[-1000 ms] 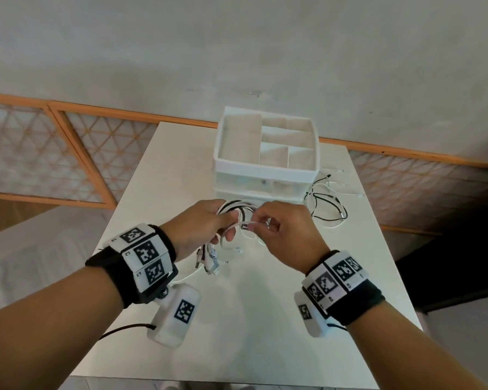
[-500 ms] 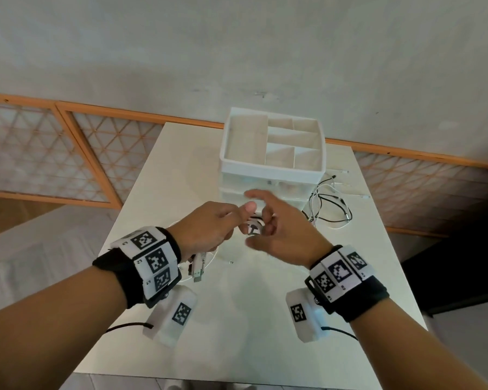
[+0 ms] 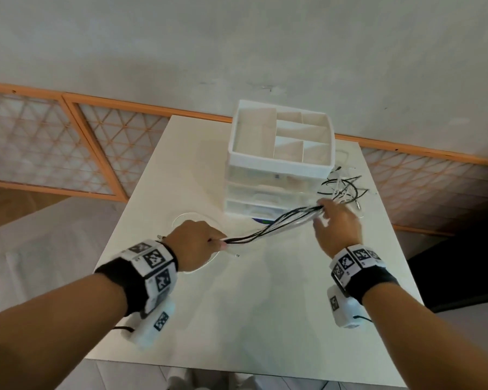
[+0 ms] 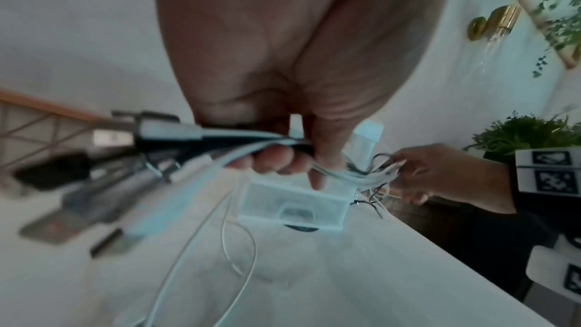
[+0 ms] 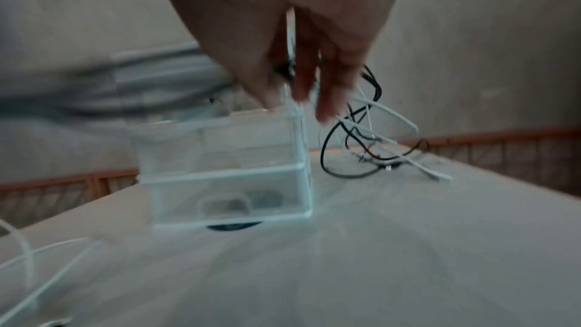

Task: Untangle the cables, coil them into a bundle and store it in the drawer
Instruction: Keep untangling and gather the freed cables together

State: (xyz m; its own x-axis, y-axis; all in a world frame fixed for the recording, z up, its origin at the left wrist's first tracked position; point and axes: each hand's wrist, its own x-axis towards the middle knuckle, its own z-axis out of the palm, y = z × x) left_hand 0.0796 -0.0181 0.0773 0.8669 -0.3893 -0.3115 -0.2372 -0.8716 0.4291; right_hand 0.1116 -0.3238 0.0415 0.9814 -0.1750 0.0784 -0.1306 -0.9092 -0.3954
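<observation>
Left hand (image 3: 193, 243) clamped around one end of cables (image 3: 271, 228), plugs sticking out behind fist in left wrist view. Black and white strands stretch across table (image 3: 265, 319) in front of drawer unit (image 3: 279, 175) to right hand (image 3: 339, 226), fingers nearly straight among strands; grip there unclear through blur. Hands well apart. Loose tangle lies right of drawer unit, beyond right hand. Thin white loop lies on table under left hand. Drawers closed; open-topped tray on top.
</observation>
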